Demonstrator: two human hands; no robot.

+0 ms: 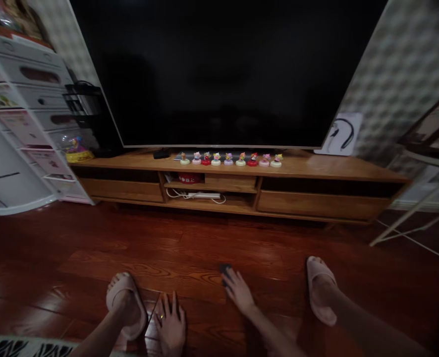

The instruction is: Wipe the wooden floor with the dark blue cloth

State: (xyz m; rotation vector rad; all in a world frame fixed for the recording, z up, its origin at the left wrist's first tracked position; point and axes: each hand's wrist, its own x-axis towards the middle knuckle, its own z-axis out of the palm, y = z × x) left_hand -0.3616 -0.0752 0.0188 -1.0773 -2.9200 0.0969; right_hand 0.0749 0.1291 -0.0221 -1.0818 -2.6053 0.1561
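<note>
On the reddish-brown wooden floor (141,238), my left hand (172,322) lies flat with its fingers spread and a ring on one finger. It holds nothing. My right hand (239,292) reaches forward to the right of it, its fingers laid over a small dark grey pad (225,270) pressed to the floor. Only the pad's far and left edges show past the fingers; whether it is a cloth or a sponge I cannot tell. My feet in pale slippers stand on either side, the left slipper (136,317) close to my left hand and the right slipper (321,270) farther off.
Ahead stands a low wooden TV cabinet (323,203) with several small figurines (228,158) in a row before a large television (227,74). A power strip (203,196) lies on its lower shelf. White drawers (37,74) stand left, a metal-legged stand (405,225) right, a patterned rug (29,347) bottom left.
</note>
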